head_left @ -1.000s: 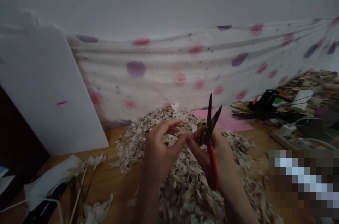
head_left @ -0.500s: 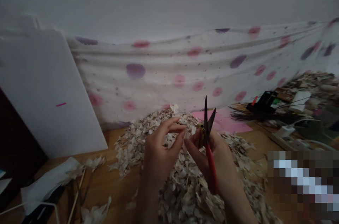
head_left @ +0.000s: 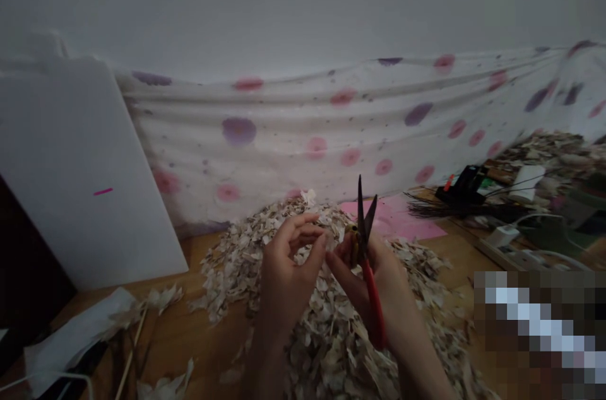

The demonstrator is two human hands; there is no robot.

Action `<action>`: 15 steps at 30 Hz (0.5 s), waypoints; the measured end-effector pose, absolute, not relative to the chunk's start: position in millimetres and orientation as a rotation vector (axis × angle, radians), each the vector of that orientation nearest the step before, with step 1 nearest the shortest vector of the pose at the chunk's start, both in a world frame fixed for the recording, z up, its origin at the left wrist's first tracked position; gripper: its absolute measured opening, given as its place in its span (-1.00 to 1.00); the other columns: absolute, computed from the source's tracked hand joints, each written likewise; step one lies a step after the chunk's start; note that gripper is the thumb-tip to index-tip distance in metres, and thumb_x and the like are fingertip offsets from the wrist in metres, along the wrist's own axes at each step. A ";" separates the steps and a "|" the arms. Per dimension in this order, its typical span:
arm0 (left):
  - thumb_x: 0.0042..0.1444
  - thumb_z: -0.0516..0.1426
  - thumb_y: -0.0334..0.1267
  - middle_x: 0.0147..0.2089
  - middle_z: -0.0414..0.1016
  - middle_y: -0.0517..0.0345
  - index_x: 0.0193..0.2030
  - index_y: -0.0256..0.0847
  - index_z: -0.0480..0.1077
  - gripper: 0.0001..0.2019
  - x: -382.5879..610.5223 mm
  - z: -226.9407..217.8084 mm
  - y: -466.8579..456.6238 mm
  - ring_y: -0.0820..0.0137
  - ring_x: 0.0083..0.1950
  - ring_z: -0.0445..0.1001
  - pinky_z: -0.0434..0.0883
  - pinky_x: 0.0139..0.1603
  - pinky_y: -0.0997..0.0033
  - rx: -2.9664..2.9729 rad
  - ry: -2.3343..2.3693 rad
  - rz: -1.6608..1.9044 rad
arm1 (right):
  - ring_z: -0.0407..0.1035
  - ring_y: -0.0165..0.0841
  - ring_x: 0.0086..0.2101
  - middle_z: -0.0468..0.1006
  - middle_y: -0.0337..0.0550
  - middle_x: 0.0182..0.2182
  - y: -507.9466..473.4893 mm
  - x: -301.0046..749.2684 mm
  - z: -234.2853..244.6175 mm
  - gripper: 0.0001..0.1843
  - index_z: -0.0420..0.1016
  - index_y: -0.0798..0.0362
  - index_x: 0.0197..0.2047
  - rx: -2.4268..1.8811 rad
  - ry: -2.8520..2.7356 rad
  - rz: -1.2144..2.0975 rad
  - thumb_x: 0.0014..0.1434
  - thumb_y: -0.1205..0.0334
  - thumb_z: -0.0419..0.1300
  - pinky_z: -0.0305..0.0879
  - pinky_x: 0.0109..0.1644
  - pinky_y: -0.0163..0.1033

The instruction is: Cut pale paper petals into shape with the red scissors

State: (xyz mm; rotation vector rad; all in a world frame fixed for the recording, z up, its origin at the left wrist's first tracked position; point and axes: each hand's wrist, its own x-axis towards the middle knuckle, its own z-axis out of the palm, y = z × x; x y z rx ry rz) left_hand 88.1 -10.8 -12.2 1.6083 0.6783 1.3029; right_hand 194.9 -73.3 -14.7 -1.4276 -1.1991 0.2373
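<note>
Right hand (head_left: 391, 289) closed on red-handled scissors (head_left: 363, 233), stiff, best gripped at the handles; left hand (head_left: 286, 270) narrowly pinched, contents unclear; light, fragile papery flakes (head_left: 227, 286) heaped beneath both hands.

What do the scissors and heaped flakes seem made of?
The scissors: dark, matte blades, probably steel, with a glossy red handle, likely plastic-coated. The heaped flakes: thin, curling, pale-brown pieces with torn edges, papery, perhaps dried husk or bark; the view cannot settle which.

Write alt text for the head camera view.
Over a heap of papery flakes on a wooden table, the right hand holds open red-handled scissors upright and the left hand curls beside them. A spotted cloth hangs behind.
</note>
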 end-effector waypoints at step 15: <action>0.17 0.23 -0.28 -0.24 0.63 0.16 0.01 -0.16 0.42 -0.74 78.9 -12.5 -5.6 0.42 -0.22 0.61 0.51 -0.13 0.49 1.668 0.724 1.365 | 0.29 -0.41 -0.52 0.39 -0.26 -0.50 -68.9 193.1 -25.2 -0.65 0.33 0.02 -0.37 -1.346 -1.143 0.323 0.19 -0.09 0.24 0.24 -0.47 -0.33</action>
